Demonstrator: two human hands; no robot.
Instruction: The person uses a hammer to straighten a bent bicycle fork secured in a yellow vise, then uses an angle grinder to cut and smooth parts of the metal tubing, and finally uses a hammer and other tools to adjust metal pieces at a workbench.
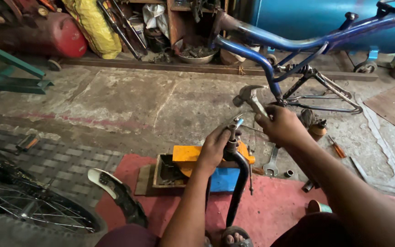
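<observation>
The left hand (213,148) grips the top of a black bicycle fork (238,183); at its 1 o'clock, right hand (280,124) fingers clasp a hammer (250,97).

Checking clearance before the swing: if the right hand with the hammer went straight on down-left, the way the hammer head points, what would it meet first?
Probably the top of the black fork tube, steadied by the left hand. The hammer in the right hand sits just above it, though depth is unclear.

A cracked concrete floor (129,100) carries a red mat (275,206) at its near edge. On the mat lie a wrench (271,163), a small socket (289,173) and a wooden tray (163,171). A screwdriver (337,147) lies on bare concrete toward the right edge.
</observation>
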